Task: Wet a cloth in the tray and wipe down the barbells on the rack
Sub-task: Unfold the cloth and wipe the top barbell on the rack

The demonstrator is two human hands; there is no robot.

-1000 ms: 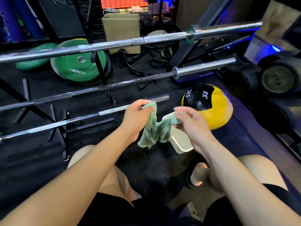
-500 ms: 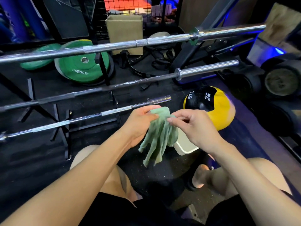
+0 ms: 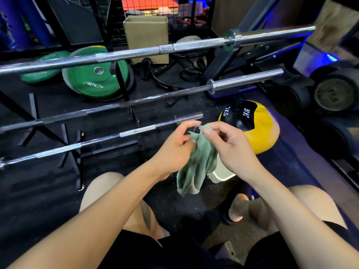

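A green cloth (image 3: 196,164) hangs bunched between my two hands. My left hand (image 3: 174,146) pinches its upper left edge and my right hand (image 3: 227,146) pinches its top corner with thumb and forefinger. Under the cloth a white tray (image 3: 222,174) sits on the floor, mostly hidden by my right hand and the cloth. Three barbells lie across a low black rack (image 3: 79,152) ahead: the nearest barbell (image 3: 108,137), a dark middle barbell (image 3: 155,99) and a chrome top barbell (image 3: 136,53).
A yellow and black 2 kg medicine ball (image 3: 258,129) lies just right of the tray. Green weight plates (image 3: 93,74) lean behind the bars. Dumbbells (image 3: 334,92) are stacked on the right. My bare knees and a sandalled foot (image 3: 239,208) are below on the black rubber floor.
My hands have drawn together and the cloth, stretched between them a second ago, now hangs in a long bunch. The right hand shifted to the cloth's top corner.
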